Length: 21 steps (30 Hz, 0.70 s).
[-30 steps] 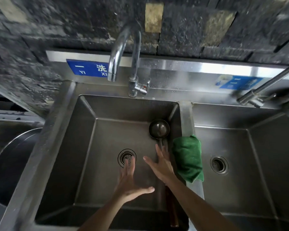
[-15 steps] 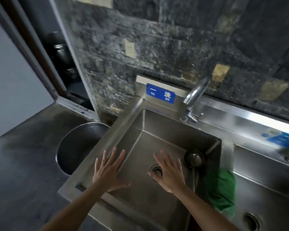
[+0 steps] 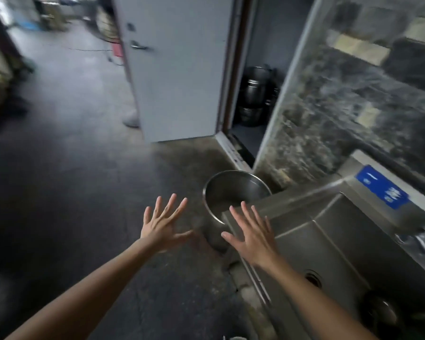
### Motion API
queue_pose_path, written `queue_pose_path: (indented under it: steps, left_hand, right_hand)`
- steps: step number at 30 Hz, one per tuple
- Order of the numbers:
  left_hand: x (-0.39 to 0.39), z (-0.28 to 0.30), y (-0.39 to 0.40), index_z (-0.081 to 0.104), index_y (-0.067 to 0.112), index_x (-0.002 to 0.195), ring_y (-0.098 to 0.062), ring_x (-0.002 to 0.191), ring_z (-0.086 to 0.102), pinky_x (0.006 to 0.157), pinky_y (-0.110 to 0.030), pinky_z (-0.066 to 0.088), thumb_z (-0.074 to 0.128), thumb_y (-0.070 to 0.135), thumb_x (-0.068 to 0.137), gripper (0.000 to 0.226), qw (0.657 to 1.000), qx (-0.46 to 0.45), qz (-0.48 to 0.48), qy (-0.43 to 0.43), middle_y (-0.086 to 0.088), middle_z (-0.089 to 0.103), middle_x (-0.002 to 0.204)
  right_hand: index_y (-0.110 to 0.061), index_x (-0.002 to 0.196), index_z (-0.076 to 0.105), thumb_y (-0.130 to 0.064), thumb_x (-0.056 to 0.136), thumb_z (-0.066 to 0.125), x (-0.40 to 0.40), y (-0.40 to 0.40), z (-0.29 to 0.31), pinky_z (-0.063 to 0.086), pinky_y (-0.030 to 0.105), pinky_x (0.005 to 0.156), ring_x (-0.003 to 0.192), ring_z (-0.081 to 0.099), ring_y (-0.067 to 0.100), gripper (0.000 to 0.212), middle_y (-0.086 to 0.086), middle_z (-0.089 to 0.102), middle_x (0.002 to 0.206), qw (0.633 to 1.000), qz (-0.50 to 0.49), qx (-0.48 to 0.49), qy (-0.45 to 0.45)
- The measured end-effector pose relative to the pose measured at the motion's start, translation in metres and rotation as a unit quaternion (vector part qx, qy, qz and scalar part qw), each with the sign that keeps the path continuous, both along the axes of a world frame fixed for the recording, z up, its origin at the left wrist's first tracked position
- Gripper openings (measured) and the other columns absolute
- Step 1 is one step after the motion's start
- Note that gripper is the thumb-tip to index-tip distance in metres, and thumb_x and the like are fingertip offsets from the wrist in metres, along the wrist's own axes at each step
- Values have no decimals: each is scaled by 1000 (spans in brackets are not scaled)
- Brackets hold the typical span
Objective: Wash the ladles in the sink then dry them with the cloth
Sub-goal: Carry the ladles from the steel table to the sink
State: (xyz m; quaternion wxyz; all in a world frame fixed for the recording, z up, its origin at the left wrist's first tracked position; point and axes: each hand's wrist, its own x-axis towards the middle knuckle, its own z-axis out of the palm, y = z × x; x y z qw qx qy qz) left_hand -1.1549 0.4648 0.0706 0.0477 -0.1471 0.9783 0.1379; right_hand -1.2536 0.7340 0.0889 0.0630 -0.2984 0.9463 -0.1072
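Observation:
The steel sink fills the lower right of the head view. A metal ladle bowl lies in the basin near the bottom right edge; its handle is out of sight. My left hand hovers over the dark floor with fingers spread and holds nothing. My right hand is spread above the sink's left rim, also holding nothing. The green cloth is out of frame.
A large steel pot stands on the floor against the sink's left side. Behind it a grey door stands open on a closet with stacked metal pots. Dark wet floor stretches to the left. A blue label marks the backsplash.
The view has swung far left, from the sink to the floor and door. Both open hands moved left with it; the ladle and drain slid to the bottom right and the cloth left the frame.

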Motion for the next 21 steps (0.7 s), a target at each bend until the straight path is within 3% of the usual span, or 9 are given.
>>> queue_pose_path:
  steps: [10, 21]
  left_hand:
    - [229, 17, -139, -10, 54, 150, -30, 152, -15, 119, -57, 1, 29, 89, 76, 91, 974, -16, 226, 29, 11, -16, 165]
    - [429, 16, -196, -21, 61, 142, -25, 151, -17, 120, -53, 0, 17, 91, 76, 81, 888, -5, 457, 54, 15, -18, 163]
  right_hand:
    - [-51, 159, -1, -90, 82, 10, 114, -216, 15, 5, 50, 127, 159, -5, 19, 87, -11, -8, 171, 979, 205, -10, 16]
    - [-53, 157, -4, -92, 83, 8, 248, -389, 14, 4, 51, 126, 159, -3, 18, 85, -11, -4, 171, 910, 411, -9, 50]
